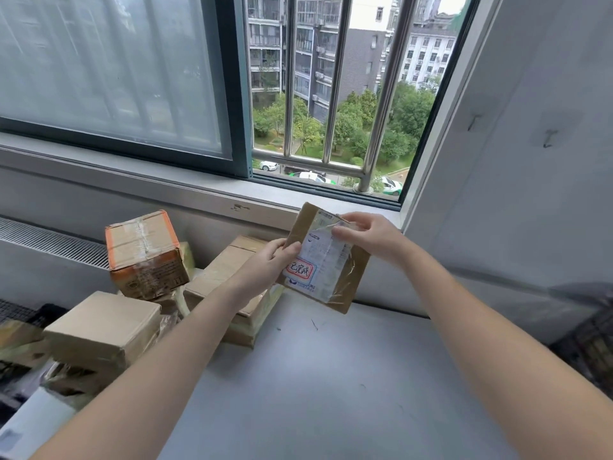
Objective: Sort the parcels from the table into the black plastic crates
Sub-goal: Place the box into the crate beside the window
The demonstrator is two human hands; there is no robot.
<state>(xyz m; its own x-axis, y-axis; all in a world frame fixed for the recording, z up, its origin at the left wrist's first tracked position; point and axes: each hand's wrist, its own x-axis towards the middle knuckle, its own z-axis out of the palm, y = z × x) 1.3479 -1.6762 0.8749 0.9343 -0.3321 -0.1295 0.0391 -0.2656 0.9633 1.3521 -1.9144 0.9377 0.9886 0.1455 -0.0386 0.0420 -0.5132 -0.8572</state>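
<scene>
Flat cardboard parcel [350, 277], its white shipping label [320, 257] facing the camera, is held tilted in the air above the grey table [331, 376], just below the window sill [199, 190]. The left grip [268, 263] holds its lower left edge, and the right grip [368, 234] pinches its upper right side. Taped boxes are piled at the table's left, with an orange-edged box [146, 254] on top. A black crate [590, 343] shows, blurred, at the right.

Black mesh plastic crate [588, 346] blurred, cut by right edge. Fine print on white label [326, 257] of flat brown cardboard parcel [303, 224] unreadable.
</scene>
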